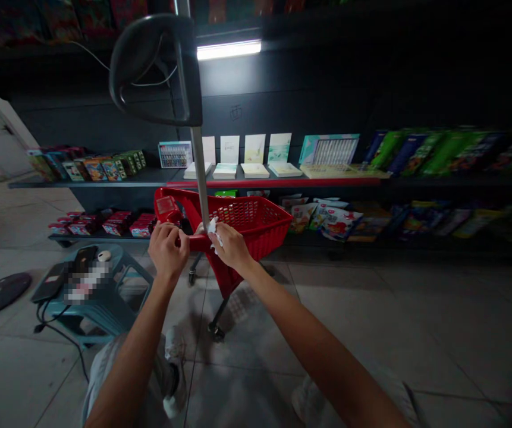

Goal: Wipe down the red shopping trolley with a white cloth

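Observation:
A red wheeled shopping basket (256, 223) stands on the tiled floor in front of me, its metal pole (199, 172) rising to a black handle (151, 65) near my head. My left hand (166, 249) grips the basket's near rim with curled fingers. My right hand (231, 246) is closed on a white cloth (213, 229), pressed against the rim beside the base of the pole.
A teal stool (104, 291) at my left carries a phone, a dark pad and cables. Dark shelves (157, 176) along the wall hold boxed toys, booklets and packets. A lit tube lamp (229, 49) hangs above. My knees and shoes show below.

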Available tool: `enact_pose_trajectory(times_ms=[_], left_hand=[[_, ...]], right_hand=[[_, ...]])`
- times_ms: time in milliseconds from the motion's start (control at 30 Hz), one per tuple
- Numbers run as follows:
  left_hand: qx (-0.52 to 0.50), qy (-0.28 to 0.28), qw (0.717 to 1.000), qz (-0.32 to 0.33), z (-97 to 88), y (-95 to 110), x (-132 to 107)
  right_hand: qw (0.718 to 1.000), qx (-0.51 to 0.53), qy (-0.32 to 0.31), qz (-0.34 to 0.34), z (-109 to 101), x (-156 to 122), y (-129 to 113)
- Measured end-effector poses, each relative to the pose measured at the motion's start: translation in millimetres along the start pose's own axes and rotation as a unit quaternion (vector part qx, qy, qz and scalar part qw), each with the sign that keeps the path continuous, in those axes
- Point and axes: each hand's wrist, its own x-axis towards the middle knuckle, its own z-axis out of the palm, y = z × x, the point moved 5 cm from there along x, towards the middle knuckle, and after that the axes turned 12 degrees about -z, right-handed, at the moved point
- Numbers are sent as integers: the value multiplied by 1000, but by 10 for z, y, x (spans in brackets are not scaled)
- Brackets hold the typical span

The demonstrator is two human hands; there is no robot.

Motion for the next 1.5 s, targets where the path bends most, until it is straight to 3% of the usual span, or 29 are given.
enact_pose_trajectory(times_ms=[100, 233, 400, 600, 700, 900, 1133, 1233, 1333, 1400, 1433, 1500], left_hand=[[4, -3, 1000, -17, 11, -139, 30], [-2, 6, 1000, -7, 11, -310, 59], [5, 15, 1000, -11, -57, -532, 127], [6, 20, 999, -28, -122, -738, 222], [-3, 23, 998, -62, -119, -803, 228], [-42, 29, 994, -97, -93, -845, 216], [-166, 19, 974, -154, -42, -918, 153], [-258, -26, 935, -241, 60, -1041, 70], [-406, -115, 831, -363, 280, -1105, -89], [-474, -176, 759, -411, 437, -1033, -233], [-485, -200, 738, -424, 501, -978, -308], [-476, -229, 725, -442, 597, -873, -451]], right_hand=[[1000, -12, -16, 0, 40, -48, 148], [997, -47, -55, 20, -11, -291, 518], [985, -117, -117, 50, -200, -747, 1043], [975, -160, -142, 52, -468, -1107, 1348], [974, -162, -133, 84, -627, -1308, 1543], [951, -166, -66, 254, -869, -1862, 2040], [956, -135, 13, 260, -813, -1895, 1983], [945, -132, 59, 294, -761, -1909, 1992], [939, -138, 79, 304, -714, -1941, 2011], [942, -128, 88, 298, -711, -1948, 2028], [941, -119, 92, 303, -722, -1954, 2046], [931, -98, 101, 337, -763, -1978, 2104]])
